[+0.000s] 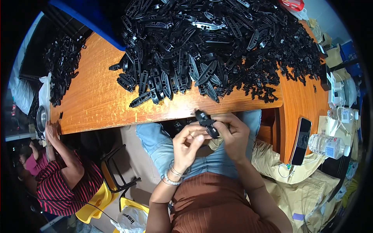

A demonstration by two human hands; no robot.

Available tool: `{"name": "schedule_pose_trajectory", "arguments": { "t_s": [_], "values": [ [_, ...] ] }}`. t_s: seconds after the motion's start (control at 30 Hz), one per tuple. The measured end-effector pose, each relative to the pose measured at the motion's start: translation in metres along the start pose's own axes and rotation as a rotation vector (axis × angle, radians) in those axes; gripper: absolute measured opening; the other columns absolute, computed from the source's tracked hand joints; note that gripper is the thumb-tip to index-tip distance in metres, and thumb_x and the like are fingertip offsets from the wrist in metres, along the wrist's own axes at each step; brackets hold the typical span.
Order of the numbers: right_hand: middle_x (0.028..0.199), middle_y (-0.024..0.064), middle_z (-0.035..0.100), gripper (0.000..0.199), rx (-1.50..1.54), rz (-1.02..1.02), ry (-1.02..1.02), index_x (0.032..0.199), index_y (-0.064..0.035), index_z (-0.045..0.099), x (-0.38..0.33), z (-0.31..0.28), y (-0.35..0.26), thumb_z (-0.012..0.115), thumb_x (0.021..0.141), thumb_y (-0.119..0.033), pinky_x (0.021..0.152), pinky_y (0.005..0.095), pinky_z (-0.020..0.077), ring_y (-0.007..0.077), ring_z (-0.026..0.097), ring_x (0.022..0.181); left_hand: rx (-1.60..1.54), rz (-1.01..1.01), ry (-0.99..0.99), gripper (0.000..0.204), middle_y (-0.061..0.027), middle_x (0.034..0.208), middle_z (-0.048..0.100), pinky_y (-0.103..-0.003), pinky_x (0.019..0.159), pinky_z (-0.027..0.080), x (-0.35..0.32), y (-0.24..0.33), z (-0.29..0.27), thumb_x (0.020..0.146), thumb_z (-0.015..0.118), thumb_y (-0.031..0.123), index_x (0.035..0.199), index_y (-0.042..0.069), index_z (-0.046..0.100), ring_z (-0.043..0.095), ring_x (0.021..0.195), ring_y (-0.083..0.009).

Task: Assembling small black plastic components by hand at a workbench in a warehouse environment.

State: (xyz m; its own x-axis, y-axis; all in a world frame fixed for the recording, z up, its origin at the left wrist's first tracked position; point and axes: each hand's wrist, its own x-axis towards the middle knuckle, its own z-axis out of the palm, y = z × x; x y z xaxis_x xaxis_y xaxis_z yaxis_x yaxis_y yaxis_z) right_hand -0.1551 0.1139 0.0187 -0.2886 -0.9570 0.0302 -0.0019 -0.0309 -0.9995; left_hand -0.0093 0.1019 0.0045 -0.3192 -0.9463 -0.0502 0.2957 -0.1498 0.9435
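Note:
Over my lap, just off the table's front edge, my two hands meet around a black plastic part (204,121), long and narrow with an open frame. My left hand (188,143) grips its lower left side between thumb and bent fingers. My right hand (234,136) pinches its right side with thumb and forefinger. Fingers cover part of it, so whether a smaller piece is fitted to it I cannot tell. Beyond my hands, a big pile of similar long black parts (167,54) covers the wooden table (97,89). Small black clips (264,83) lie heaped to its right.
A smartphone (301,141) and a clear plastic bottle (328,146) lie at the right. A blue bin (91,21) stands at the back left. At the far left a person in a striped top (64,182) sits beside more black parts (64,62). Brown sacks (303,190) lie lower right.

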Motion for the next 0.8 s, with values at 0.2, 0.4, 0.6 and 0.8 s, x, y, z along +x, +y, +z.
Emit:
{"name": "schedule_pose_trajectory", "arguments": {
  "t_s": [0.2,0.4,0.6,0.8],
  "values": [
    [0.089,0.0084,0.063,0.009,-0.025,0.000,-0.131,0.088,0.0048,0.064,-0.004,0.000,-0.006,0.058,0.082,0.003,0.067,0.0219,0.0440,0.0104,0.057,0.078,0.069,-0.123,-0.064,0.051,-0.0132,0.101,0.062,-0.024,0.078,0.053,0.008,0.014,-0.013,0.076,0.066,-0.011,0.122,-0.004,0.044,0.064,0.088,-0.0154],
    [0.091,0.0108,0.059,0.009,-0.335,-0.286,-0.022,0.087,0.0024,0.063,-0.008,0.001,0.004,0.060,0.078,0.003,0.072,0.0266,0.0439,0.0181,0.057,0.082,0.018,-0.157,-0.022,0.027,-0.0115,0.089,0.065,-0.023,0.070,0.055,0.008,0.021,-0.012,0.079,0.065,-0.006,0.103,-0.005,0.053,0.066,0.082,-0.0162],
    [0.093,0.0081,0.057,0.016,-0.390,-0.381,-0.092,0.094,0.0008,0.063,-0.010,-0.002,0.008,0.063,0.078,-0.003,0.070,0.0264,0.0422,0.0142,0.053,0.082,0.120,-0.126,-0.004,0.019,-0.0097,0.087,0.061,-0.025,0.067,0.056,0.008,0.019,-0.012,0.079,0.062,-0.011,0.094,-0.004,0.053,0.066,0.074,-0.0173],
    [0.083,0.0057,0.059,0.028,-0.106,0.097,-0.281,0.105,0.0008,0.062,-0.015,-0.015,0.010,0.064,0.078,-0.006,0.065,0.0240,0.0427,0.0105,0.053,0.072,0.357,-0.116,-0.136,0.015,-0.0106,0.086,0.064,-0.023,0.064,0.053,0.009,0.021,-0.017,0.081,0.062,-0.006,0.095,-0.003,0.057,0.064,0.074,-0.0128]
  ]
}}
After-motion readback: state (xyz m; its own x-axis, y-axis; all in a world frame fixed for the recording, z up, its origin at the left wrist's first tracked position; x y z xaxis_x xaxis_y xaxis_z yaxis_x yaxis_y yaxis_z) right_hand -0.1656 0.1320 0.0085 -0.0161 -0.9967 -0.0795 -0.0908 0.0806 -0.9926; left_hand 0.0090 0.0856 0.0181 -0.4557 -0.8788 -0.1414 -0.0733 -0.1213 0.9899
